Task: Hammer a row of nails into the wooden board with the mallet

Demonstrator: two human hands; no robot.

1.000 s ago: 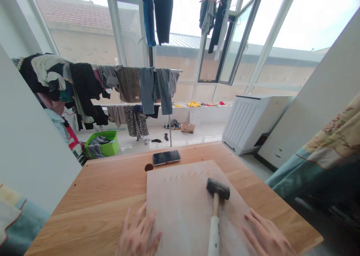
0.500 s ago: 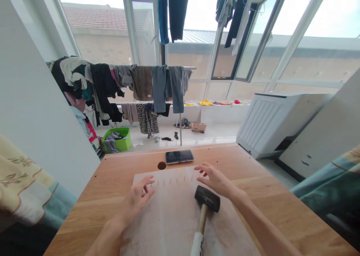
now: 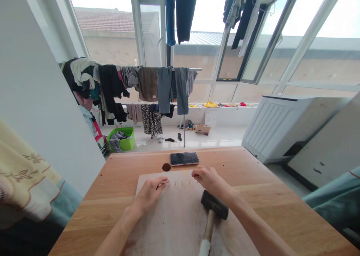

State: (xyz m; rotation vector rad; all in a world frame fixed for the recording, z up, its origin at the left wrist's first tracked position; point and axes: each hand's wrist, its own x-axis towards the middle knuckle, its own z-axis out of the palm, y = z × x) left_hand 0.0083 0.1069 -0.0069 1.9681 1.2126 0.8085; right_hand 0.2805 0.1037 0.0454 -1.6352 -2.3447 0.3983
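A pale wooden board (image 3: 174,218) lies on the wooden table (image 3: 112,188) in front of me, with a row of small nails (image 3: 181,182) standing near its far edge. My left hand (image 3: 150,193) rests on the board with its fingers pinched on a nail at the left end of the row. My right hand (image 3: 209,180) is at the right end of the row, fingers curled down onto a nail there. A black-headed mallet (image 3: 213,211) with a pale handle lies on the board just under my right wrist.
A dark phone (image 3: 184,158) lies at the table's far edge beside a round hole (image 3: 166,167). Beyond are a rack of hanging clothes (image 3: 132,85), a green laundry basket (image 3: 121,139), a white radiator cover (image 3: 281,124) and white panels on both sides.
Both hands have moved forward from the near edge of the board to the nail row. Their fingers have closed on the end nails. The view has shifted slightly left.
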